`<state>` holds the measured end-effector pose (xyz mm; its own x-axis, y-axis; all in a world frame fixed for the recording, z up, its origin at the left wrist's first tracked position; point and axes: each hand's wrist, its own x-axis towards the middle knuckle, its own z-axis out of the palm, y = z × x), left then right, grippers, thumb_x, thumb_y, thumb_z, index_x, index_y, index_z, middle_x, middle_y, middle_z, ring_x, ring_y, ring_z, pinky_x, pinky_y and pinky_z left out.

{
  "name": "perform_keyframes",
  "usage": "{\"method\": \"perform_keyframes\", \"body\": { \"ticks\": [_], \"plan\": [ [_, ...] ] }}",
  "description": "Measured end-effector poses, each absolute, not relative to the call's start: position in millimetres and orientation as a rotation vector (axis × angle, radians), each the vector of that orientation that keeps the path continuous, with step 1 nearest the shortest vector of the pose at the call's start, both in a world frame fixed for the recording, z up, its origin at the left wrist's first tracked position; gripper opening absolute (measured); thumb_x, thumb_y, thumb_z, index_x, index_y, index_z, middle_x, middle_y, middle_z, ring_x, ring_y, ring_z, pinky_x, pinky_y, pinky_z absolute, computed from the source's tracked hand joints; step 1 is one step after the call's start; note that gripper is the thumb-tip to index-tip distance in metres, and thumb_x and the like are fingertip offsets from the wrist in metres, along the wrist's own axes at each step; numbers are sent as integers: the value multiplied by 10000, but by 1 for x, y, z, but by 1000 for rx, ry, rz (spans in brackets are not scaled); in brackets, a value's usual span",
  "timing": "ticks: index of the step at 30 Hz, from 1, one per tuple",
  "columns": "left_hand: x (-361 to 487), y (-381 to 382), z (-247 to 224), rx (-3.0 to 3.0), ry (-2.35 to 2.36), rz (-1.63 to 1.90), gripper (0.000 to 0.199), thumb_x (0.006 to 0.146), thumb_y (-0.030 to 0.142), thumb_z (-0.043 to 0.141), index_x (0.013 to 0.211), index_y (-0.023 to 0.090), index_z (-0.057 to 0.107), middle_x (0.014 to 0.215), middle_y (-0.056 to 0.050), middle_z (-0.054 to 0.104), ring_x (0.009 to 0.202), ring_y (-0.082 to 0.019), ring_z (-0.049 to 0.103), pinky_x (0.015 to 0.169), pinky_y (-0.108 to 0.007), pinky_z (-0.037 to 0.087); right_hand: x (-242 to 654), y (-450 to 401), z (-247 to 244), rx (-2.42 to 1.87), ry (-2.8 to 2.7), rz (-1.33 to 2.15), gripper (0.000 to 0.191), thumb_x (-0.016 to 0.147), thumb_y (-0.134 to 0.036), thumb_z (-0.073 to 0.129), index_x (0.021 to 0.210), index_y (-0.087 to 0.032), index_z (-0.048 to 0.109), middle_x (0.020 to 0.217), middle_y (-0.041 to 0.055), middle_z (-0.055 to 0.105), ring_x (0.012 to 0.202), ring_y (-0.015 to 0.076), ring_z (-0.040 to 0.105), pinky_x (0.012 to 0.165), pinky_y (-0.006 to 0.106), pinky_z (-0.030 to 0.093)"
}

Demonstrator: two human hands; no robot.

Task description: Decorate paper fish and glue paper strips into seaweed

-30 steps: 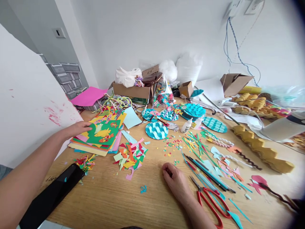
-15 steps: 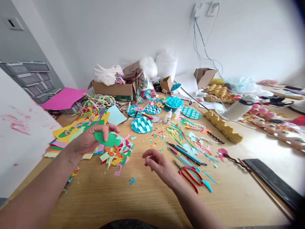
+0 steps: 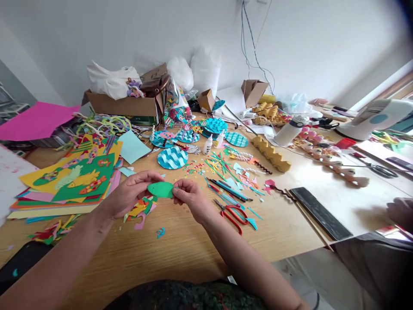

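A green paper fish cutout [image 3: 160,190] is stretched between my two hands, above the wooden table. My left hand [image 3: 134,191] pinches its left end, and my right hand [image 3: 189,196] pinches the right end between thumb and fingers. Just below the left hand lies a heap of coloured paper scraps [image 3: 141,211], partly hidden. Red-handled scissors [image 3: 232,214] rest to the right of my right hand, near several pens [image 3: 230,190]. A small curled blue scrap [image 3: 161,232] sits in front of me.
Stacked coloured sheets [image 3: 64,206] with paper fish lie at left. Glue bottles [image 3: 208,145] and blue wavy discs [image 3: 172,158] stand farther back. A cardboard box [image 3: 122,107] is against the wall. At right are a black tray [image 3: 319,213] and another person's hand [image 3: 400,213].
My right hand has moved up and left and now grips the fish's right end. The left hand has turned the fish level. The view has swung right, bringing another person into sight.
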<state>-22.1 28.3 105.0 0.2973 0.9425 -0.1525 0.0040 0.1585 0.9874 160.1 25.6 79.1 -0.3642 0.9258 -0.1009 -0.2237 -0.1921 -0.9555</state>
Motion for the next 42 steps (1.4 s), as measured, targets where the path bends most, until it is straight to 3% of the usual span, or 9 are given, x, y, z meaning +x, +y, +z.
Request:
{"method": "perform_keyframes", "body": {
  "ticks": [4,9,13,31,37,42],
  "plan": [
    [-21,24,97,1093,986,875,319,776,461,518,968,217,592,912,-56,575,708,-174,557,598,-326,505,167,27,75,-981,-1222,1620,102,680,-256,557,673,-171,501,528,-61,514,460,49,452,470,184,319],
    [-10,19,89,1249,1168,890,303,674,367,638,921,212,553,725,11,532,574,-112,490,494,-231,448,168,28,70,-1047,-1284,1559,51,684,-214,543,686,-173,514,524,-70,501,458,52,458,473,187,341],
    [-4,19,88,1327,1213,878,321,650,364,619,917,205,536,700,14,533,539,-108,476,481,-232,436,171,29,67,-1107,-1322,1513,22,682,-185,529,697,-169,527,543,-61,524,464,52,469,466,184,342],
    [-18,24,52,1483,1212,843,285,700,337,608,942,208,534,749,2,544,610,-124,526,511,-229,426,195,29,48,-1201,-1347,1354,23,679,-186,521,700,-176,519,580,-48,561,486,62,497,487,188,390],
    [-20,16,56,1619,1342,730,226,717,359,534,870,195,551,608,30,523,535,-123,507,472,-220,395,206,30,37,-1422,-1608,1204,60,701,-163,506,730,-172,558,611,-31,593,497,75,522,490,188,390],
    [-15,12,57,2077,1421,625,215,786,319,426,833,197,597,755,-18,636,678,-166,586,604,-273,455,204,28,39,-1673,-1899,925,104,715,-140,518,734,-175,615,660,-6,635,582,97,542,543,197,364]
  ]
}}
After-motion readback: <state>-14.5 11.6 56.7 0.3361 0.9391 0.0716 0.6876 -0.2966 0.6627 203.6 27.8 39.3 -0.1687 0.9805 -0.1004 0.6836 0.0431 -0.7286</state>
